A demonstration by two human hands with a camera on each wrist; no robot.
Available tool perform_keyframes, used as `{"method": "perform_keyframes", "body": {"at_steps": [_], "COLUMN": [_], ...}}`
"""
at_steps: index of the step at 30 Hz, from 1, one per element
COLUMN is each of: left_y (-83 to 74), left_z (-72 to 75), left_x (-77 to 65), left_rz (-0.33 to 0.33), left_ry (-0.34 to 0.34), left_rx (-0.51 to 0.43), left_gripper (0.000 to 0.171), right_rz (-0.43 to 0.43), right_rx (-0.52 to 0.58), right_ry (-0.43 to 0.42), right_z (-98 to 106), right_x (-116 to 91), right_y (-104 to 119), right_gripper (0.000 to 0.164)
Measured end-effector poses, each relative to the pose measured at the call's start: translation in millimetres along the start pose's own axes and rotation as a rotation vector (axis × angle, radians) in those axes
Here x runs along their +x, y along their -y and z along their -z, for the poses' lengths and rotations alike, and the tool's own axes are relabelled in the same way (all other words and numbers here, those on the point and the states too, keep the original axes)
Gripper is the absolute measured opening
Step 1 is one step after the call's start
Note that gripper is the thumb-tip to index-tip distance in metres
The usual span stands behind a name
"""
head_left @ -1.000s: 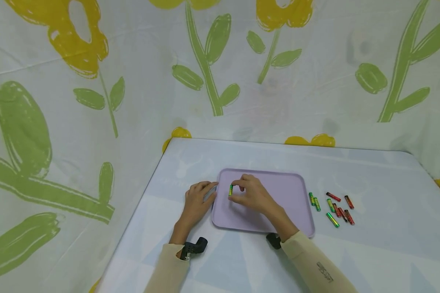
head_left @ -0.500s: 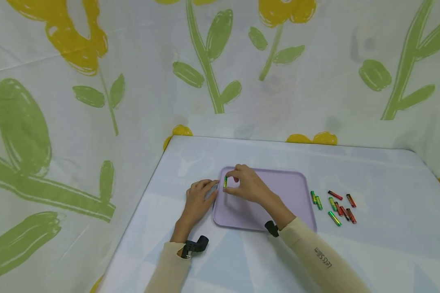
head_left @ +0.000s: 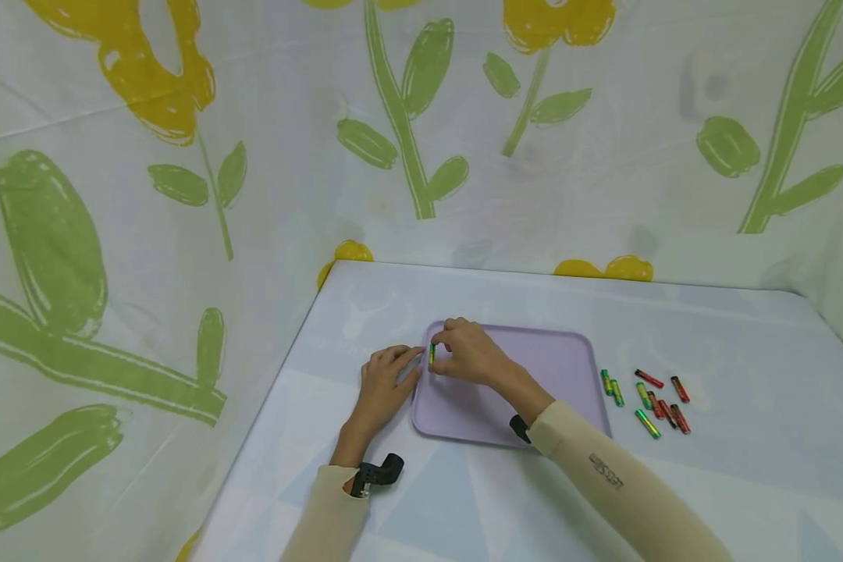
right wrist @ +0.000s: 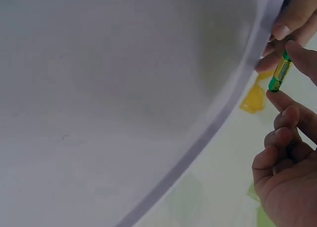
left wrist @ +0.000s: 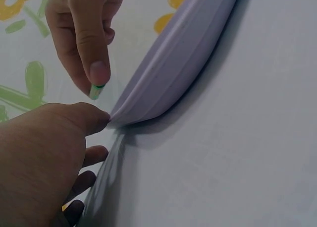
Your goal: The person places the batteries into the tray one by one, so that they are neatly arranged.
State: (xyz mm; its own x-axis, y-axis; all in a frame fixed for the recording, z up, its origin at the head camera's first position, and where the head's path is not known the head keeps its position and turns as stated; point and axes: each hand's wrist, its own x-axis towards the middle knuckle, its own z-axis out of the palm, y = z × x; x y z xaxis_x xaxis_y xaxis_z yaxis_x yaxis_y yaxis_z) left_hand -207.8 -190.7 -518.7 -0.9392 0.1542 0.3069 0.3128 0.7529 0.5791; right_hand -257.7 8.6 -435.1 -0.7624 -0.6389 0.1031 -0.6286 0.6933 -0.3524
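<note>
Between thumb and index finger, my right hand [head_left: 472,353] pinches a small green and yellow battery [right wrist: 281,74] by its two ends. In the head view this battery stands over the left end of a lilac tray [head_left: 534,382]. The right hand's other fingers curl in toward the palm in the right wrist view. My left hand [head_left: 382,384] lies at the tray's left side, its fingertips touching the rim. From the left wrist view, the left thumb [left wrist: 94,117] meets the tray's edge, and the battery's end shows below the right thumb.
Right of the tray lie several loose batteries, some green like this battery [head_left: 647,424], others red and black like this red battery [head_left: 680,389]. The white table [head_left: 745,460] backs onto a flower-printed curtain [head_left: 288,156].
My right hand has carried the battery a little left and toward the tray's far left corner, then slowed. The left hand stays at the tray's rim. The head view has shifted slightly.
</note>
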Motion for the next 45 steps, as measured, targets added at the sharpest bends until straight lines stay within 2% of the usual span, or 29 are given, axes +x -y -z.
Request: {"method": "perform_keyframes", "body": {"at_steps": [6,11,16,20,25,29,32,36,40,45], "left_y": [-0.4,-4.2,-2.0,0.8,2.2,1.1,-0.5,-1.0,0.6,3.4], "left_z": [-0.3,1.4,0.6,-3.1,-4.2,-2.1,0.2,1.3,0.2,-4.2], "left_x": [0.0,0.0,0.1,1.6,2.3,2.2,1.6,1.7,2.7,4.3], "left_rz": [0.006,-0.01,-0.011,-0.022,-0.019,0.009,0.034,0.052,0.058,0.045], "left_ry": [0.006,0.0,-0.002,-0.003,0.0,0.017,0.033,0.053,0.056,0.041], "left_rx": [-0.002,-0.015,0.0,0.009,0.006,0.002,-0.009,-0.024,-0.028,-0.012], "left_gripper": [0.038,0.038,0.038,0.038,0.037,0.038,0.039,0.039,0.04,0.04], "right_rz": [-0.022,-0.014,0.004,-0.016,-0.026,-0.027,-0.022,0.01,0.039,0.066], "right_rx": [-0.041,-0.038,-0.063,-0.085,-0.111,-0.094,-0.051,-0.012,-0.019,-0.082], "right_ry": [0.031,0.014,-0.003,0.018,0.109,0.152,0.105,-0.006,-0.089,-0.163], "right_z": [-13.7,-23.5,-26.5,-26.4,-14.8,9.7,29.8,50.6,62.3,69.0], "right_x": [5.4,6.9,10.0,9.1,7.1,1.5,-9.9,-36.2,-68.8,-112.1], "right_y": [-4.3,-6.3,-3.0,-1.8,-1.0,0.3,-1.1,-8.9,-21.1,-38.8], "right_gripper": [0.04,0.038,0.037,0.04,0.046,0.047,0.044,0.036,0.032,0.035]}}
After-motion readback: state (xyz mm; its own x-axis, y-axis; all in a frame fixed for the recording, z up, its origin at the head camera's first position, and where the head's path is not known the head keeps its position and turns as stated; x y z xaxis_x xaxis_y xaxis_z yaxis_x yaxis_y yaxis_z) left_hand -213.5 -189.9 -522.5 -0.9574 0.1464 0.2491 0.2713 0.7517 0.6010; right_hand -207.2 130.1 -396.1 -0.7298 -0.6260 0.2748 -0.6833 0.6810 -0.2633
